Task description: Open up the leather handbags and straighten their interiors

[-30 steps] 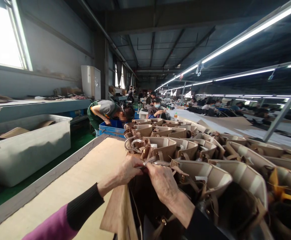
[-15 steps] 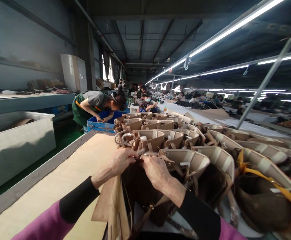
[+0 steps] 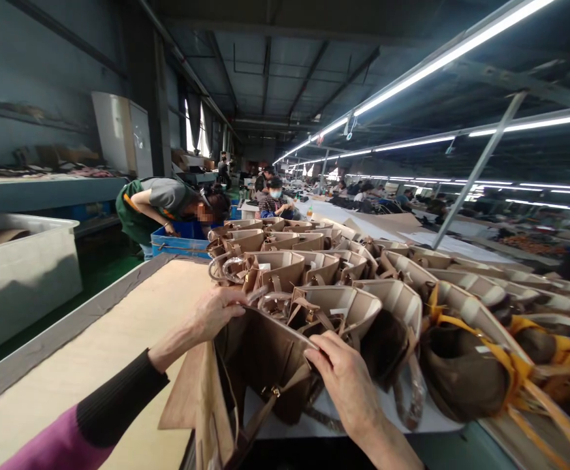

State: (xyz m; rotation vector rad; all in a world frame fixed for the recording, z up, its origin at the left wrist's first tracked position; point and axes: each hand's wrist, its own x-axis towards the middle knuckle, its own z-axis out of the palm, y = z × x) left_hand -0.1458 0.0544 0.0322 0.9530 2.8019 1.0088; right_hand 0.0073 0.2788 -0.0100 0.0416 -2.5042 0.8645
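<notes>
Brown, leather-like material is seen in the open bag (image 3: 265,356), which is held by its rim at the near end of the bench (image 3: 118,346). Its rim is pinched at the left end by the left hand (image 3: 211,318) and gripped near the right end by the right hand (image 3: 346,378), between thumb and fingers. To the left of the bag, the bench is faced with a pale, smooth board, bordered by a grey strip (image 3: 64,336); to its right, a white sheet (image 3: 426,419) is partly exposed. Beyond the bag and to its right, rows of tan bags (image 3: 275,267) are packed closely, open tops upward, and a yellow strap (image 3: 463,321) is seen on one farther right. Well to the bag's left, a white bin (image 3: 25,294) is set on a green floor (image 3: 101,277). Beyond the bag, a blue crate (image 3: 179,247) is leaned over by a co-worker (image 3: 162,199). Farther beyond, long worktables are lined by seated people, and strip lights (image 3: 451,59) are hung above.
</notes>
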